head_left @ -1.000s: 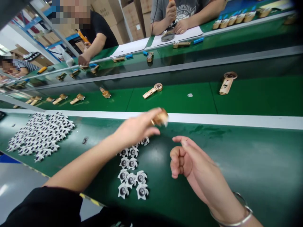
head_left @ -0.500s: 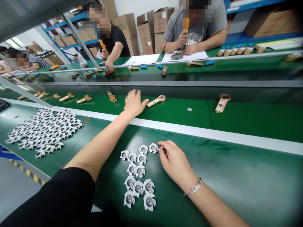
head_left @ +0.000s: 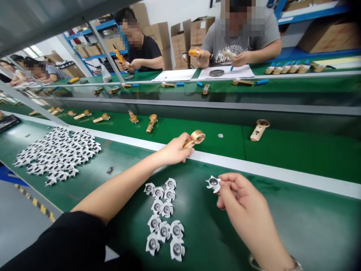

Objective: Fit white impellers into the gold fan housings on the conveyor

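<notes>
My left hand (head_left: pixel 173 151) grips a gold fan housing (head_left: pixel 195 138) by its handle, lifted just over the white strip at the near edge of the belt. My right hand (head_left: pixel 241 195) pinches a small white fan impeller (head_left: pixel 213 183) between thumb and fingers, above the dark green table. A small cluster of the same white impellers (head_left: pixel 164 216) lies on the table between my two arms.
A big pile of impellers (head_left: pixel 56 152) lies at the left. More gold housings (head_left: pixel 151 122) (head_left: pixel 258 130) ride on the green conveyor belt (head_left: pixel 296 150). Across the belt, other people sit working with orange tools (head_left: pixel 194 52) and papers.
My left hand set a housing on the belt, then picked up another and pulled it back. My right hand picked an impeller off the cluster and lifted it.
</notes>
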`<state>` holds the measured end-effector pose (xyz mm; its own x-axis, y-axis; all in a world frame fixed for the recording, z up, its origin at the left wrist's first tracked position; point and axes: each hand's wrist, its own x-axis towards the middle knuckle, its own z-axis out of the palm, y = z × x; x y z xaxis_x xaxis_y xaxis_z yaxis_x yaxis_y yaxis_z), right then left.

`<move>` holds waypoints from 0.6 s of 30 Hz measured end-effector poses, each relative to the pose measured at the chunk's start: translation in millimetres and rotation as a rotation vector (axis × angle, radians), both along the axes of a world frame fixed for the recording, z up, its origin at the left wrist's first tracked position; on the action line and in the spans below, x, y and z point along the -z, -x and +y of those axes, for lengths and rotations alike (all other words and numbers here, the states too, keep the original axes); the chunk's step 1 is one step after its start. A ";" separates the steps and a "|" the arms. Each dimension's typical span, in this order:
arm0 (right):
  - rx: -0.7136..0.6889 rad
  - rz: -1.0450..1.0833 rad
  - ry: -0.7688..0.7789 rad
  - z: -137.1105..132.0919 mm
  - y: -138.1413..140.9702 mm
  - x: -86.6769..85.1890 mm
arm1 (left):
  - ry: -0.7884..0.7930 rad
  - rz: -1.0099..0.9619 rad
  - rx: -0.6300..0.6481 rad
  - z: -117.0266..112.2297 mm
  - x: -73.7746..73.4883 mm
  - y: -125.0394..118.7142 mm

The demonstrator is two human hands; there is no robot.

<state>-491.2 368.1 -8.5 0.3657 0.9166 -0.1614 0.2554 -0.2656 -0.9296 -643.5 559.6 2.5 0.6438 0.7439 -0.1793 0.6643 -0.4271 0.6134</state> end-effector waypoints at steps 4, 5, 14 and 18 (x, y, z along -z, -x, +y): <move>0.148 0.056 -0.075 -5.7 2.2 -19.9 | 0.128 -0.077 0.097 -60.8 -15.6 20.1; 0.144 0.051 -0.087 -6.5 4.6 -22.1 | 0.139 -0.090 0.110 -71.4 -19.7 22.7; 0.143 0.144 -0.121 -14.8 10.9 -23.7 | 0.151 -0.023 0.216 -102.0 -40.8 21.1; 0.135 0.222 -0.107 -16.3 8.8 -25.3 | 0.061 0.002 0.248 -105.9 -40.1 20.7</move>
